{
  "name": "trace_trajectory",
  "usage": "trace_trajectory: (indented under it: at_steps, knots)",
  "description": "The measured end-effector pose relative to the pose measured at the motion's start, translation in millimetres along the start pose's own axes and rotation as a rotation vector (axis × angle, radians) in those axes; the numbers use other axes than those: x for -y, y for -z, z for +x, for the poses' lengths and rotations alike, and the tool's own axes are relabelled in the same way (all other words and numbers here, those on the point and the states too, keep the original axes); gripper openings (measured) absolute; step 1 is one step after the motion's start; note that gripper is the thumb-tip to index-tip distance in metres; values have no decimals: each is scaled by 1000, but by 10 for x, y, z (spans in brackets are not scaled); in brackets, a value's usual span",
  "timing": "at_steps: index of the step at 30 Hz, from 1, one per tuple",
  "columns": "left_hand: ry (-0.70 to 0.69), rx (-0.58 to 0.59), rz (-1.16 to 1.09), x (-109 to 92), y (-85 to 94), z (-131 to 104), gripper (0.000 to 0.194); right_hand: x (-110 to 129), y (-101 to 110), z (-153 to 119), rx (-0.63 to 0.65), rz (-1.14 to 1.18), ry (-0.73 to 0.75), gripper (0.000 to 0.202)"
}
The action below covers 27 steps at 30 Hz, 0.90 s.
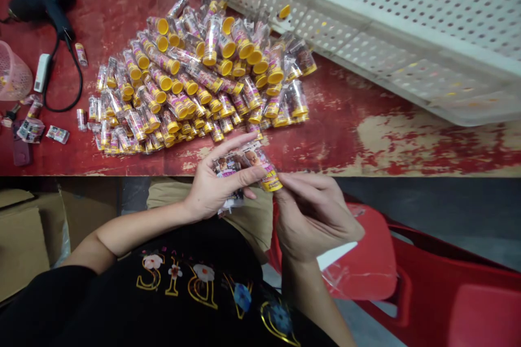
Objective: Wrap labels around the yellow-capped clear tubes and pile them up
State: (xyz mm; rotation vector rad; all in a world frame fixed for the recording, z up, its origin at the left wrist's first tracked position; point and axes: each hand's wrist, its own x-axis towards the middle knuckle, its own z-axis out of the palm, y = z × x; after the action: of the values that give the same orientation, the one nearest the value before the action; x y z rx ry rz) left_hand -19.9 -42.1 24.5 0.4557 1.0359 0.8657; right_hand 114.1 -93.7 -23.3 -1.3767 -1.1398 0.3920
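The left hand (pixel 220 181) is pinching a small clear tube (pixel 259 164) with a yellow end, its thumb pressing on the printed side while the index finger is stretching out along the far side. Some clear printed pieces (pixel 228 165) are also sitting in the curl of this hand, beside the tube; whether they are sleeves or more tubes, I cannot tell. The right hand (pixel 315 211) is pressing thumb and index fingertips together at the tube's yellow end, its other fingers curling inward. The tube is thus resting between the two hands, near the front edge of the red worktop (pixel 337 146).

Just beyond the left hand, a large heap of similar tubes (pixel 179 87) is spreading to both sides, many yellow ends facing toward the hands. Farther beyond the right hand and reaching off to its right, a white perforated crate (pixel 391 21) is standing on the worktop. Well to the left of the left hand, and farther out, a black heat gun (pixel 57 11) is lying with its cable looping, and a pink basket (pixel 14 73) is standing nearer. Below the right hand, a red seat (pixel 366 260) is showing.
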Motion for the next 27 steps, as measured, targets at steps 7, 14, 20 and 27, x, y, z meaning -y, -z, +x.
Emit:
trace_trajectory:
  at_steps: [7, 14, 20, 27]
  knots:
    - [13, -6, 43, 6, 14, -6, 63, 21, -22, -2, -10, -4, -6, 37]
    - [-20, -63, -74, 14, 75, 110, 63, -43, -203, 197, 23, 54, -71, 18]
    - [120, -222, -278, -86, 209, 194, 37, -179, -1026, 943, 54, 97, 126, 10]
    - [114, -272, -243, -184, 335, 119, 22, -628, -1147, 1989, 273, -160, 252, 28]
